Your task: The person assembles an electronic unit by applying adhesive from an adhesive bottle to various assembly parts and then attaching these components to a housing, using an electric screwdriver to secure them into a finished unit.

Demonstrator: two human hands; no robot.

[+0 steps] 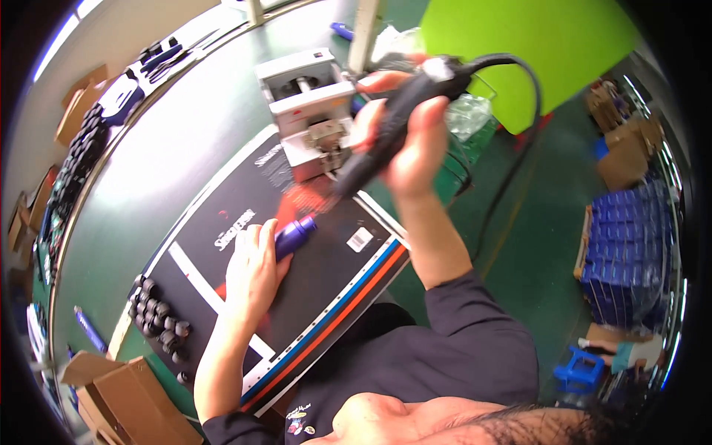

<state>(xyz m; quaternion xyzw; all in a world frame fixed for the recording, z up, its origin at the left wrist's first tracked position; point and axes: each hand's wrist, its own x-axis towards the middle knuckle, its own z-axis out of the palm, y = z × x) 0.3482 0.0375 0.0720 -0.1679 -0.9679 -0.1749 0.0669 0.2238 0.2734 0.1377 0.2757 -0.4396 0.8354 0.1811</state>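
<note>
My right hand point(423, 148), raised over the far right of the table, is closed around a black corded power tool point(387, 130). It looks like an electric screwdriver, blurred by motion. Its cord loops out at the top, and its narrow end slants down to the left. Lower and to the left, my left hand point(252, 274) grips a dark blue-purple cylinder point(293, 236) whose narrower, ringed end points up and right toward the tool, apart from it. Just beyond stands a small white machine point(308, 93) with a metal clamp-like fixture point(326, 141) on its front.
A black printed mat point(326, 274) with striped edging lies beneath my hands. Several small black caps point(159, 315) cluster at its left. An open cardboard box point(133, 400) sits at the lower left. Stacked blue crates point(627, 252) and a blue stool point(580, 371) stand on the floor to the right.
</note>
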